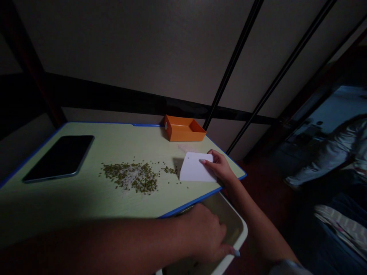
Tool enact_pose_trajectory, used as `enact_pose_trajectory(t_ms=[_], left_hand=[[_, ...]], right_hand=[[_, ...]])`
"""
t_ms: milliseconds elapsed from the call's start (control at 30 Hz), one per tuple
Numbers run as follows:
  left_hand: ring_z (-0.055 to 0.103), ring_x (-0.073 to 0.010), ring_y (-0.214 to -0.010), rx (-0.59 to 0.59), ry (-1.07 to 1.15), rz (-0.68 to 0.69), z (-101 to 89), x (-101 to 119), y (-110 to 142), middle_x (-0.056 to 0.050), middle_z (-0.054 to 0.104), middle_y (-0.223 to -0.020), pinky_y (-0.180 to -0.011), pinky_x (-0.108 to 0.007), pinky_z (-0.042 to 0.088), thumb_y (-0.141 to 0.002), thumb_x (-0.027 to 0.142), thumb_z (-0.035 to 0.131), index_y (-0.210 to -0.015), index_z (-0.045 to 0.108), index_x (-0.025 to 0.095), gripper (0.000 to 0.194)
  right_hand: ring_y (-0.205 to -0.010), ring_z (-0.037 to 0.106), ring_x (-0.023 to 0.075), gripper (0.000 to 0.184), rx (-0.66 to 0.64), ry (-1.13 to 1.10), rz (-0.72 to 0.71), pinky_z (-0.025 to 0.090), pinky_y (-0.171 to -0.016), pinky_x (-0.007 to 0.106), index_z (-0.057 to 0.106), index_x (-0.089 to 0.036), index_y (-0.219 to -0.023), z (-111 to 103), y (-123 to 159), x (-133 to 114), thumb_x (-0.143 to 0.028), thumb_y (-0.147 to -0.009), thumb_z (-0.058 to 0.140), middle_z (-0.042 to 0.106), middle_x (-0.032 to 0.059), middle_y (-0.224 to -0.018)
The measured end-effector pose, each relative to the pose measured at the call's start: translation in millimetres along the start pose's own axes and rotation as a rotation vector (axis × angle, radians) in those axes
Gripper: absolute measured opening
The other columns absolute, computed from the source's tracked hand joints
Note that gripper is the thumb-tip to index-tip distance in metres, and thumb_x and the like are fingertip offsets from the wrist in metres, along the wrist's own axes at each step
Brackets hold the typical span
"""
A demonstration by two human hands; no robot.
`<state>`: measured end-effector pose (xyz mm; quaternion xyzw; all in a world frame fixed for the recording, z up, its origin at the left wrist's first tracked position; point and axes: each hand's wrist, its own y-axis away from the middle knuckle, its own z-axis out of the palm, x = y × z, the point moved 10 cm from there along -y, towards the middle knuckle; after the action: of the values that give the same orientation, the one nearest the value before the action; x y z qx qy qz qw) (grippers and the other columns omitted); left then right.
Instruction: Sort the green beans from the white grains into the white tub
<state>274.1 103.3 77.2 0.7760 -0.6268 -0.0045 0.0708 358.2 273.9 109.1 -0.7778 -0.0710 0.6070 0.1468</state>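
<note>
My right hand (219,167) pinches a white card (197,170) with a small hole near one corner. It holds the card tilted over the right part of the table, its left edge beside a few scattered green beans (170,170). A larger pile of small green beans (143,177), mixed with whitish grains (132,175), lies spread left of the card. My left hand (205,233) is closed, below the table's front edge and over a white-rimmed bin (242,233). Its thumb sticks out near the rim. Whatever its curled fingers hold, if anything, is hidden.
An orange open box (186,133) stands at the table's back right. A dark tablet (61,158) lies on the left of the pale table (114,141) with blue edging. Behind is a panelled wall (143,49). Light-coloured clothing (332,152) shows at the far right.
</note>
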Motion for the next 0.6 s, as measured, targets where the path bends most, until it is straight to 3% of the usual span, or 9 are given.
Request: enact_pose_trajectory(t_ms=[200, 300, 433, 600], left_hand=[[0.071, -0.032, -0.088, 0.038, -0.021, -0.008, 2.1, 0, -2, -0.017, 0.073, -0.1, -0.069, -0.047, 0.054, -0.103, 0.041, 0.035, -0.109, 0.067, 0.013, 0.043], [0.071, -0.0301, -0.089, 0.012, -0.037, 0.039, 8.5, 2, -1, -0.014, 0.074, -0.102, -0.069, -0.045, 0.054, -0.099, 0.033, 0.046, -0.109, 0.068, 0.012, 0.031], [0.072, -0.0305, -0.076, -0.114, -0.063, 0.093, 29.4, 7, 3, -0.014, 0.076, -0.091, -0.063, -0.043, 0.055, -0.083, 0.024, 0.067, -0.103, 0.072, 0.012, 0.025], [0.07, -0.0325, -0.059, -0.235, -0.097, 0.091, 52.2, 6, 7, -0.015, 0.074, -0.071, -0.059, -0.044, 0.054, -0.076, 0.021, 0.073, -0.087, 0.078, 0.011, 0.016]], right_hand=[[-0.055, 0.04, 0.01, 0.042, 0.132, 0.123, 0.016, 0.027, -0.047, 0.022, 0.049, -0.02, -0.071, -16, -4, 7, -0.048, -0.064, 0.079, 0.048, -0.0049, -0.061], [-0.054, 0.039, 0.0102, 0.042, 0.191, 0.156, 0.025, 0.027, -0.046, 0.023, 0.049, -0.02, -0.071, -23, -4, 8, -0.049, -0.063, 0.079, 0.047, -0.0049, -0.06], [-0.055, 0.041, 0.0105, 0.043, 0.106, 0.084, 0.011, 0.028, -0.047, 0.023, 0.049, -0.021, -0.072, -14, -3, 7, -0.05, -0.065, 0.079, 0.049, -0.0047, -0.061], [-0.056, 0.042, 0.0107, 0.044, 0.037, 0.054, 0.006, 0.028, -0.048, 0.023, 0.049, -0.021, -0.073, -6, -1, 6, -0.05, -0.065, 0.08, 0.05, -0.0043, -0.063]])
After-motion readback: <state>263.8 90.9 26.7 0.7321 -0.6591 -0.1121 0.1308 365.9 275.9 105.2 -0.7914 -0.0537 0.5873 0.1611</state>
